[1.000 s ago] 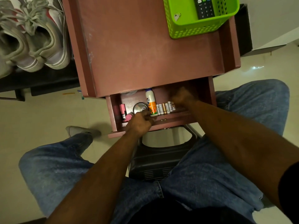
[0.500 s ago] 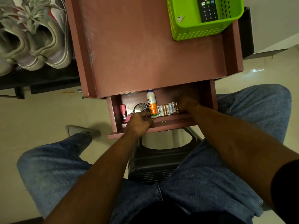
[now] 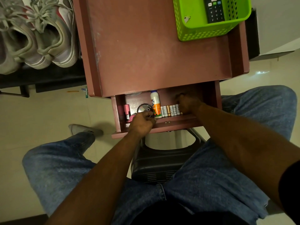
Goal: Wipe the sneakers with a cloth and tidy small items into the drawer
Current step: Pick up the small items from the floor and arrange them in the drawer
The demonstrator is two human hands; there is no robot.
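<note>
The back of the drawer (image 3: 209, 96) was hidden under the desk (image 3: 154, 46). The sneakers (image 3: 37, 34) and the remote (image 3: 214, 10) were cut off by the frame's edge. The battery (image 3: 170, 110) labels were too small to be read.

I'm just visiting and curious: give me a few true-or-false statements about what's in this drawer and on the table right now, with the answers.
1. The drawer is pulled open. True.
2. A row of batteries lies in the drawer to the right of the white and orange bottle. True.
3. The green basket sits inside the drawer. False: it stands on the tabletop, at its far right corner.
4. The remote control lies in the green basket. True.
5. The sneakers are on the tabletop. False: they sit on a dark rack to its left.
6. The left hand is at the basket. False: it is at the drawer's front, by the round tin.
</note>
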